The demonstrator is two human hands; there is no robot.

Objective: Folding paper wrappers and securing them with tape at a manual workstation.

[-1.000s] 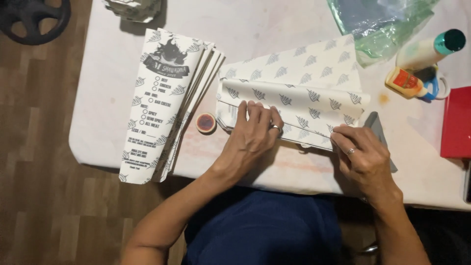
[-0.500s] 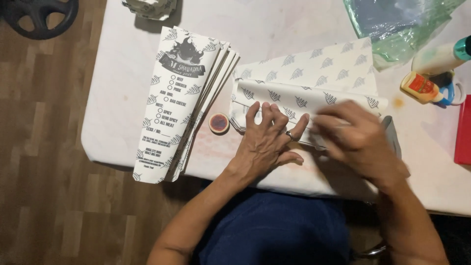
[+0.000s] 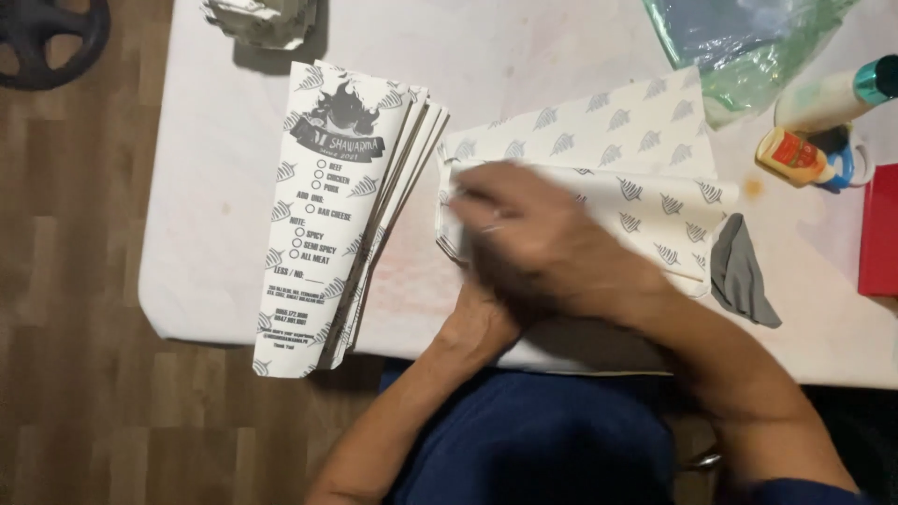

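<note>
Two hands are over the white table (image 3: pixel 580 47) as I look down through the head camera, both pressed on the same folded sheet of paper (image 3: pixel 673 210) near the front edge. Starting at the left edge of the table, bare white cloth runs up to a stack of long printed paper sleeves (image 3: pixel 327 224) that lies lengthwise, its lower end hanging over the front edge. Just beside the stack, to its right, sits the folded sheet with a grey leaf pattern, and a second patterned sheet (image 3: pixel 599 122) lies under it, showing toward the back edge. My left hand (image 3: pixel 482 318) is mostly hidden: I see the wrist and heel at the front edge, and I cannot tell how its fingers are set. My right hand (image 3: pixel 543 238) crosses over it, blurred, lying flat on the left end of the folded sheet with fingers spread out straight, gripping nothing, only bearing down on the paper. A ring shows on one finger. Right of the folded sheet, touching its end, a small grey cloth (image 3: pixel 742 276) lies crumpled near the front edge. Toward the back right corner there is a clear greenish plastic bag (image 3: pixel 739 47), then a pale bottle with a teal cap (image 3: pixel 837 93) lying on its side, and a small orange-capped glue bottle (image 3: pixel 795 154) just in front of it. A red box (image 3: pixel 879 229) sits at the right edge
</note>
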